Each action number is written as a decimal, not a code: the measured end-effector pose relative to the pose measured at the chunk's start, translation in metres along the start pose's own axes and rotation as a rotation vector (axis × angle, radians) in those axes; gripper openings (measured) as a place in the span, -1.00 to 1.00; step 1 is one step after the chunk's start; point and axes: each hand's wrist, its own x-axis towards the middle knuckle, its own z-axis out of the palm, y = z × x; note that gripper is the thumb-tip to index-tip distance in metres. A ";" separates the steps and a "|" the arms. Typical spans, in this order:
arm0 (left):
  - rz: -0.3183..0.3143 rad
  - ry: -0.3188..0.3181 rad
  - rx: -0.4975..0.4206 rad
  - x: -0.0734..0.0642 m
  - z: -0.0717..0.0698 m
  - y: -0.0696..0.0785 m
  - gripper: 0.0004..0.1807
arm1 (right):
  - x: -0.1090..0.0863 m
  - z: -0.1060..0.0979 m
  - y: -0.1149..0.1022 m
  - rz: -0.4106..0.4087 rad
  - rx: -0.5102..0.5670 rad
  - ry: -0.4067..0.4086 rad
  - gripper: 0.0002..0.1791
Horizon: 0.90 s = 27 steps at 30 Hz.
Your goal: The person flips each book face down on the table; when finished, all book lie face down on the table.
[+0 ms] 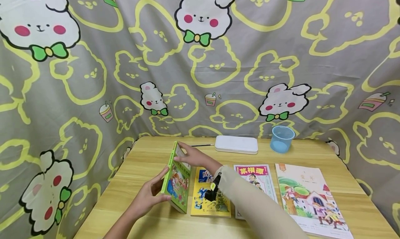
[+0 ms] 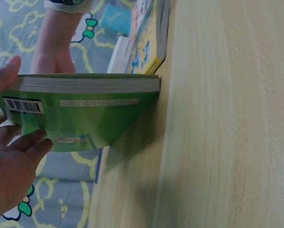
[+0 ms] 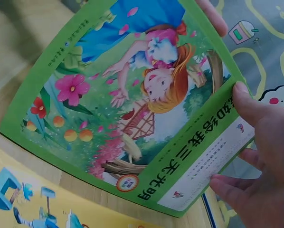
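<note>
A green picture book [image 1: 178, 183] stands tilted on its long edge at the table's left, spine up, with the cover facing right. My left hand [image 1: 150, 197] grips its near end, thumb on one side and fingers on the back cover by the barcode [image 2: 23, 105]. At the far end my right hand [image 1: 198, 159] holds the top part of the book, thumb and fingers around its edge, as the right wrist view shows. Just right of it lies a yellow book [image 1: 197, 206], partly covered by the right forearm.
Farther right lie a pink-and-white book [image 1: 250, 169], partly behind the sleeve, and a larger book with a house picture [image 1: 312, 201]. At the back are a thin dark brush or pen [image 1: 203, 145], a white case [image 1: 236, 144] and a blue cup [image 1: 282, 139]. Patterned cloth [image 1: 218, 69] hangs behind.
</note>
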 end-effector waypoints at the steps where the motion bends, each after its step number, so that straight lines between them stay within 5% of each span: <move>1: 0.003 0.000 0.001 0.000 0.000 0.001 0.04 | 0.000 0.000 -0.001 0.002 0.023 -0.002 -0.04; 7: 0.017 -0.005 0.030 -0.002 -0.001 0.005 0.01 | 0.000 0.000 -0.005 0.003 0.066 0.008 -0.03; 27: 0.100 -0.011 0.226 -0.008 -0.011 0.009 -0.06 | 0.004 0.018 -0.015 0.040 0.615 -0.038 0.04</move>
